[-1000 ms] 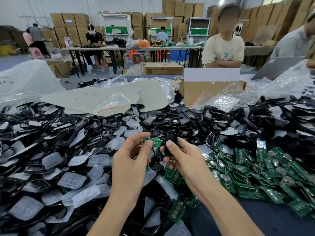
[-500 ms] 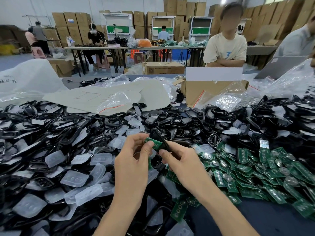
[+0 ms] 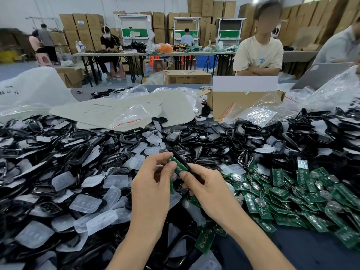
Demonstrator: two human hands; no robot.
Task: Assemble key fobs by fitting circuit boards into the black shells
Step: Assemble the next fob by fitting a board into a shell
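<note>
The left hand [image 3: 152, 184] pinches a green circuit board [image 3: 176, 166] against a black shell [image 3: 181, 157] gripped by the right hand [image 3: 206, 187], in the near centre. The board looks only partly seated, so this fob is unfinished. A heap of loose boards [image 3: 292, 193] on the right and a spread of empty shells [image 3: 204, 139] farther back suggest most of the work remains.

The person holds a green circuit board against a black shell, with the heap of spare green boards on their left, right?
Not quite: the head view shows the heap of green boards on their right. The left hand and right hand do hold the circuit board against the black shell.
</note>
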